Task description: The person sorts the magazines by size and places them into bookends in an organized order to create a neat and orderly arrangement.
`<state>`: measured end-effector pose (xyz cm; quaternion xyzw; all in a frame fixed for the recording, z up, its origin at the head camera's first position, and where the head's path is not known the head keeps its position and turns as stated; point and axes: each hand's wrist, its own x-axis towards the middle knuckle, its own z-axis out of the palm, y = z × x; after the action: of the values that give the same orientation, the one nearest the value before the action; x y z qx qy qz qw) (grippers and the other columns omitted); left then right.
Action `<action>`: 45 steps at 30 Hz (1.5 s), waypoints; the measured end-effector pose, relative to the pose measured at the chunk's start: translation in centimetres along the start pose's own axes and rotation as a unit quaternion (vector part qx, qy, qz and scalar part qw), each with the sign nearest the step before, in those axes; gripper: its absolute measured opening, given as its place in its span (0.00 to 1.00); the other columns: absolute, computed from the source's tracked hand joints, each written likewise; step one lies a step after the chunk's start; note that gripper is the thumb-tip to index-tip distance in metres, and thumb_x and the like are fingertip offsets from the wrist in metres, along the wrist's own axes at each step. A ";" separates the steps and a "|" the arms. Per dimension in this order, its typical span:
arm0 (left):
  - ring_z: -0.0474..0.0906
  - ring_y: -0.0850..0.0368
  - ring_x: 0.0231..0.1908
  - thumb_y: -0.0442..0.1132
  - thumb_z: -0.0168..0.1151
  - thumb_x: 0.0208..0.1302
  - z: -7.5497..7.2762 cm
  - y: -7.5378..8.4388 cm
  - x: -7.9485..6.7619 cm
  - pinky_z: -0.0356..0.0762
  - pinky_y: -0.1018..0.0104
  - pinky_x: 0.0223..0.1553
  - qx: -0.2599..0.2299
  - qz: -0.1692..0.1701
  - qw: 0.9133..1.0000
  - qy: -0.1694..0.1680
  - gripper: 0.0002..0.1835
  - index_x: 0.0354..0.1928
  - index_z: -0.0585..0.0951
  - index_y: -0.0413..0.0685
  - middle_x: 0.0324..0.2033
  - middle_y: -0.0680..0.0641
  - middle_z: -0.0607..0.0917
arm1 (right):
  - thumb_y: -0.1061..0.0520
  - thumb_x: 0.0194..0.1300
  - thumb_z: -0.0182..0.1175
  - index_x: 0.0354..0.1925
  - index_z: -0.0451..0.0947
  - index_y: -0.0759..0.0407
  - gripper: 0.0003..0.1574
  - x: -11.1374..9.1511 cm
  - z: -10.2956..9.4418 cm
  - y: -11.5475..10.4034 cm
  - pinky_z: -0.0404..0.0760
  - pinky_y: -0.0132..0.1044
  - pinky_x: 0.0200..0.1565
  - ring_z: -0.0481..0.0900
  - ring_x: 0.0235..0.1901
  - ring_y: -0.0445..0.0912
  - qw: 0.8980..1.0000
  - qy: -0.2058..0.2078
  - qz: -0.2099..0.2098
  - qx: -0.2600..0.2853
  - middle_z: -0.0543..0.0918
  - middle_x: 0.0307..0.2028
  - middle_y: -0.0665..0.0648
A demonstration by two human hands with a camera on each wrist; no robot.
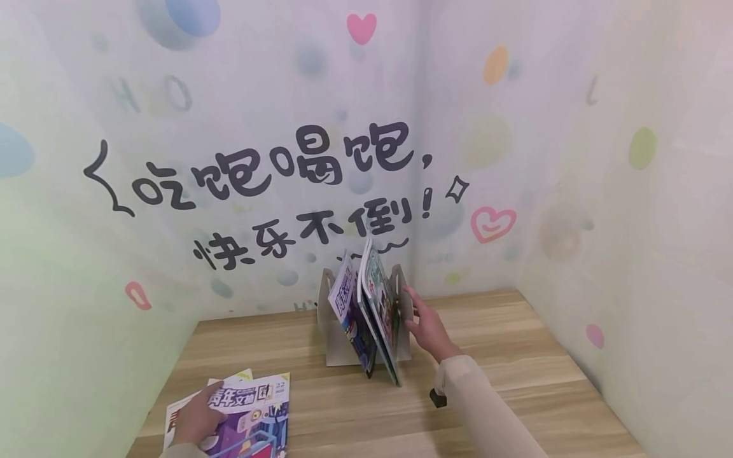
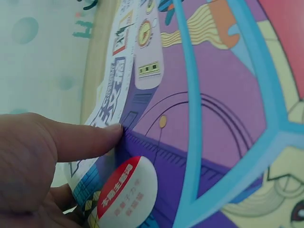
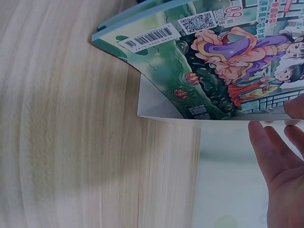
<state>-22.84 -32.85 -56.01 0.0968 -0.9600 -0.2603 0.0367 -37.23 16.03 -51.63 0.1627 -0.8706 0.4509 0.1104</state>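
Observation:
My left hand (image 1: 197, 416) holds a purple-covered magazine (image 1: 252, 423) at its left edge, above the front left of the table. In the left wrist view the thumb (image 2: 90, 142) lies on the cover, with fingers curled underneath. Another magazine (image 1: 174, 413) shows partly from beneath it. A pale book rack (image 1: 336, 350) stands near the wall. My right hand (image 1: 431, 329) grips its right side panel, thumb inside and fingers outside. Inside the rack a purple magazine (image 1: 345, 296) and green-covered magazines (image 1: 382, 296) lean to the left, their lower corners jutting out in front.
The wood-grain table (image 1: 504, 356) meets a printed wall (image 1: 275, 95) behind the rack and another wall (image 1: 658, 222) at the right. A small black object (image 1: 438, 398) shows beside the right sleeve (image 1: 481, 401).

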 end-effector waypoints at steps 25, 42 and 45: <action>0.78 0.47 0.36 0.35 0.77 0.40 -0.9 3.6 0.5 0.73 0.55 0.34 -0.050 0.051 0.996 -0.053 0.40 0.61 0.75 0.39 0.43 0.30 0.82 | 0.75 0.59 0.62 0.74 0.54 0.44 0.53 0.0 -0.1 -0.2 0.80 0.55 0.48 0.75 0.54 0.68 1.000 0.006 -0.012 -0.004 0.71 0.62 0.71; 0.79 0.48 0.37 0.27 0.69 0.47 -0.8 4.9 0.5 0.78 0.58 0.32 -0.112 0.044 0.989 -0.080 0.37 0.65 0.73 0.41 0.48 0.29 0.80 | 0.75 0.59 0.62 0.74 0.53 0.43 0.54 -0.1 -0.1 -0.2 0.80 0.54 0.47 0.75 0.54 0.67 1.000 0.001 -0.003 -0.003 0.70 0.63 0.70; 0.80 0.48 0.37 0.22 0.64 0.48 -0.8 5.2 0.3 0.81 0.56 0.32 -0.141 0.035 0.985 -0.093 0.37 0.66 0.72 0.41 0.49 0.29 0.80 | 0.75 0.59 0.61 0.75 0.52 0.43 0.54 -0.1 -0.1 -0.3 0.80 0.54 0.47 0.75 0.55 0.68 1.000 -0.002 -0.002 0.001 0.70 0.63 0.71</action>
<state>-23.93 -28.92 -52.66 0.0323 -0.9157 -0.3993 -0.0304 -36.97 15.96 -51.36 0.1656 -0.8701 0.4511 0.1093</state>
